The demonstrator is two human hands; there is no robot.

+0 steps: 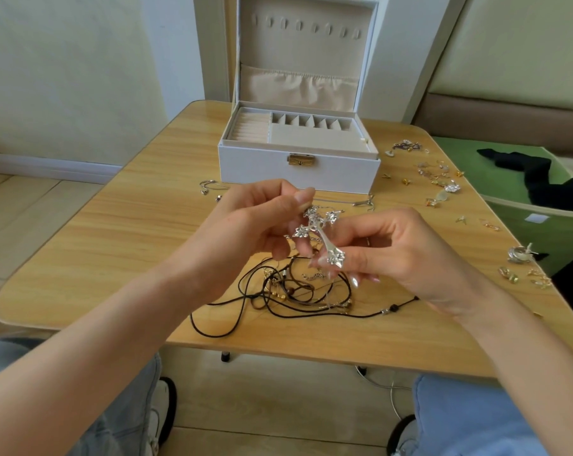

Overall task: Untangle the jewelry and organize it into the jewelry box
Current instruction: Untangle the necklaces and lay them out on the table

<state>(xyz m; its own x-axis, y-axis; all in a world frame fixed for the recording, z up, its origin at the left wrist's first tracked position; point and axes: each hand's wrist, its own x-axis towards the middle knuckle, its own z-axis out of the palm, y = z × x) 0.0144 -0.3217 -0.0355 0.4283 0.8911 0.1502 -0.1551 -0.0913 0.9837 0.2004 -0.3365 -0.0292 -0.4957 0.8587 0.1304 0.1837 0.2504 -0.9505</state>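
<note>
Centrally, above wooden table (120, 232): ornate silver cross pendant (319, 236) held between both hands. Left hand (245, 228) pinches its top end; right hand (397, 251) grips its lower end. Tangle of black and brown cords (278, 297) lies near front edge, under hands. White jewelry box (298, 169) (lid up, compartments showing) at back edge. Small gold and silver earrings (443, 182) scattered along right edge.
</note>
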